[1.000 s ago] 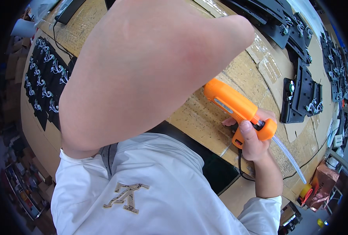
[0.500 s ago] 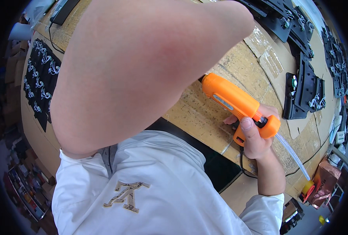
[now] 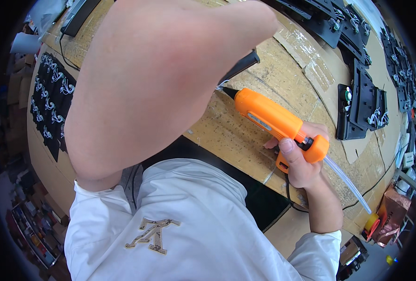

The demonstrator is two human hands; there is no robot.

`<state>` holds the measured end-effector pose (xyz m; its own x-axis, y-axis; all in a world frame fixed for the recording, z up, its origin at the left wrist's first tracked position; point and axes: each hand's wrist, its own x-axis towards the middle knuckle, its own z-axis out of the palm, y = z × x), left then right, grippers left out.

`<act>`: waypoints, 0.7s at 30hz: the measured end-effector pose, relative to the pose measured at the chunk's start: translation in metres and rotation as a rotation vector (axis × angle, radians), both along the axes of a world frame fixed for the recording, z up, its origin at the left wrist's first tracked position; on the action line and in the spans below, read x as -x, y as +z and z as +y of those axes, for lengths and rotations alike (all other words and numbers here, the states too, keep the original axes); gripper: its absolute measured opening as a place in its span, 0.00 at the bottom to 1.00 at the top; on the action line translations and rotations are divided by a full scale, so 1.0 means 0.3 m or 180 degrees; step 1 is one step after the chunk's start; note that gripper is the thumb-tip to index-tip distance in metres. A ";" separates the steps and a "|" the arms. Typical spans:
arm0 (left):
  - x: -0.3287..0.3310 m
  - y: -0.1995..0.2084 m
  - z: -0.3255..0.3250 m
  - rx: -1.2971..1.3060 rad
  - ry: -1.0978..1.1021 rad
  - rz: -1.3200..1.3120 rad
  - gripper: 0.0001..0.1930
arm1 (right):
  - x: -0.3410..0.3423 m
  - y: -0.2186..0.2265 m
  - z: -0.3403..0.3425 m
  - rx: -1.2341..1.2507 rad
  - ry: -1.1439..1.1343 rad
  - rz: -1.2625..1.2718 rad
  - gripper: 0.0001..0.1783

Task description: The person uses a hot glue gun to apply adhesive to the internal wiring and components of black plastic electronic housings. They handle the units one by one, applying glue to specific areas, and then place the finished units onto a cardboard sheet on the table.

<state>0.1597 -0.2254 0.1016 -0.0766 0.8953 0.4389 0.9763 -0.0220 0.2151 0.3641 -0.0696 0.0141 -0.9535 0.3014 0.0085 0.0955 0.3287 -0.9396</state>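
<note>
My right hand (image 3: 306,159) is wrapped round an orange hot glue gun (image 3: 269,114), and a clear glue stick (image 3: 348,182) sticks out of its back end. The gun's dark nozzle (image 3: 229,92) points up and left. Right at its tip are thin pale wires (image 3: 222,85), beside a long black part (image 3: 243,64) that is tilted and partly hidden. My left arm (image 3: 156,89) looms large and close across the upper left and middle. It covers my left fingers and whatever they may hold.
Black panels with white wires (image 3: 51,96) lie at the left. More black housings (image 3: 367,98) with wires and small green boards stand at the right on cardboard (image 3: 311,56). A black cable (image 3: 290,194) runs from the gun. A yellow-and-red roll (image 3: 371,225) sits at the lower right.
The glue gun has shifted slightly left, and its nozzle now shows. My left arm has drawn back leftward, uncovering the black part and wires.
</note>
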 end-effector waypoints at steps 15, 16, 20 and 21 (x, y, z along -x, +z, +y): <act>0.046 -0.107 -0.162 -0.0591 0.1492 -0.1586 0.09 | -0.006 -0.051 0.018 0.0391 0.0097 0.0567 0.22; 0.057 -0.119 -0.175 -0.0633 0.1526 -0.1649 0.09 | -0.005 -0.048 0.013 0.0461 0.0060 0.0544 0.22; 0.048 -0.133 -0.188 -0.0743 0.1498 -0.1779 0.09 | -0.005 -0.025 0.007 0.0349 0.0018 0.0365 0.20; 0.048 -0.133 -0.186 -0.0753 0.1484 -0.1751 0.09 | 0.001 -0.018 0.000 0.0364 -0.0019 0.0371 0.19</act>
<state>0.1452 -0.2813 0.0617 -0.6873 0.6034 0.4043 0.6492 0.2607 0.7146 0.3639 -0.0695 0.0085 -0.9462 0.3125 0.0844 -0.0148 0.2187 -0.9757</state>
